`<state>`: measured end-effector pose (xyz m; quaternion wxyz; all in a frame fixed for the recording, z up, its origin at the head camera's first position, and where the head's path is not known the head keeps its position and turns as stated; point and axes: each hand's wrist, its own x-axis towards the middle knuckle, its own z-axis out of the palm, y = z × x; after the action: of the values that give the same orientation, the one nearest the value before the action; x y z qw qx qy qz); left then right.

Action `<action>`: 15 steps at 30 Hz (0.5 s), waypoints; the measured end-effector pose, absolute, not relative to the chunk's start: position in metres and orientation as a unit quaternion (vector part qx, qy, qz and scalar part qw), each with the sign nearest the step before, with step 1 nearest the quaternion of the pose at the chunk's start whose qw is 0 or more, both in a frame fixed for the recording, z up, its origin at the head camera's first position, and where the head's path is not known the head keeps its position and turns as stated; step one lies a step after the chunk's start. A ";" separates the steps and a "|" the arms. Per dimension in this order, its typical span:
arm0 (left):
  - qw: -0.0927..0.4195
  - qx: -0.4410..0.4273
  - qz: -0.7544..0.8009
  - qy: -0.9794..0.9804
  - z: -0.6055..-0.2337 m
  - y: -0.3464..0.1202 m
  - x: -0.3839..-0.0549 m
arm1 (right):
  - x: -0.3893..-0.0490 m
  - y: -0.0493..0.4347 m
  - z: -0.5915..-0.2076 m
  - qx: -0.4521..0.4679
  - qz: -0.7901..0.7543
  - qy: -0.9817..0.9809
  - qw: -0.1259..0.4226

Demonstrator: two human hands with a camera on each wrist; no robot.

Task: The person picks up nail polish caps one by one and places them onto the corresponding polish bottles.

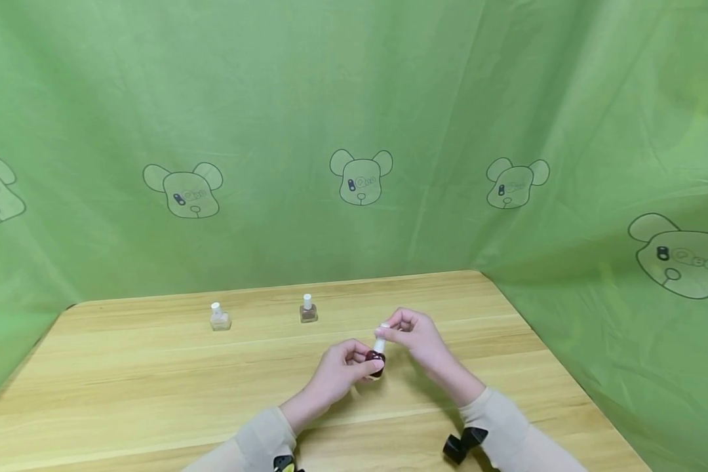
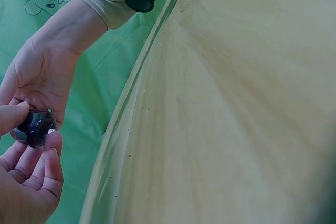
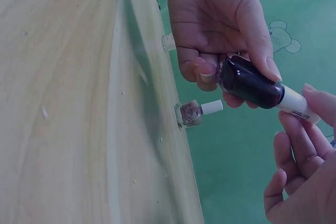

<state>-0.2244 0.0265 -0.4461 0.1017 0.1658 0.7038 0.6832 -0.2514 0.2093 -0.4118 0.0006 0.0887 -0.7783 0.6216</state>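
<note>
A dark red nail polish bottle [image 3: 251,82] with a white cap [image 3: 298,104] is held tilted above the table between both hands. My left hand [image 1: 337,372] grips the glass body between thumb and fingers. At the other end, my right hand [image 1: 415,337] pinches the cap with thumb and fingertips. The cap sits against the bottle's neck in the right wrist view. From the left wrist camera, only the dark glass [image 2: 35,128] shows among the fingers; the cap is hidden there.
Two more nail polish bottles stand upright toward the back of the wooden table [image 1: 153,387]: a pale one [image 1: 220,320] at left and a brownish one [image 1: 309,312] nearer the middle. A green curtain [image 1: 271,98] with bear-head prints surrounds the table's back and sides.
</note>
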 end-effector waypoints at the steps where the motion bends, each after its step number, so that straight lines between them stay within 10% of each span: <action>1: 0.101 0.166 0.684 0.704 -0.446 0.026 -0.224 | -0.251 0.209 -0.412 0.090 0.620 -0.779 0.002; 15: 0.092 0.162 0.689 0.700 -0.448 0.027 -0.228 | -0.262 0.223 -0.418 0.217 0.663 -0.703 -0.141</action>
<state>-0.2283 0.0265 -0.4483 0.0916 0.1624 0.6999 0.6894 -0.2617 0.2232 -0.4179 -0.1411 0.2170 -0.7028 0.6626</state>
